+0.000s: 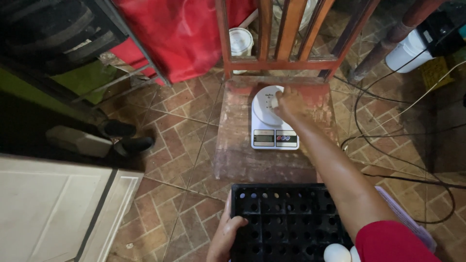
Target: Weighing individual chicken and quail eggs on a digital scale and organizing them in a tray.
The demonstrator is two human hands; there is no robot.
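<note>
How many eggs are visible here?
2: one egg under the right hand on the scale; one white egg by the black tray. Others may be hidden.

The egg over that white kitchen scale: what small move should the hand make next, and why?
Probably lower and release the egg onto the scale's round white platform, since the right hand holds it just there while the left hand grips the black tray.

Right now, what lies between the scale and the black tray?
In the head view, only bare chair seat separates scale from tray; the right forearm crosses above.
</note>
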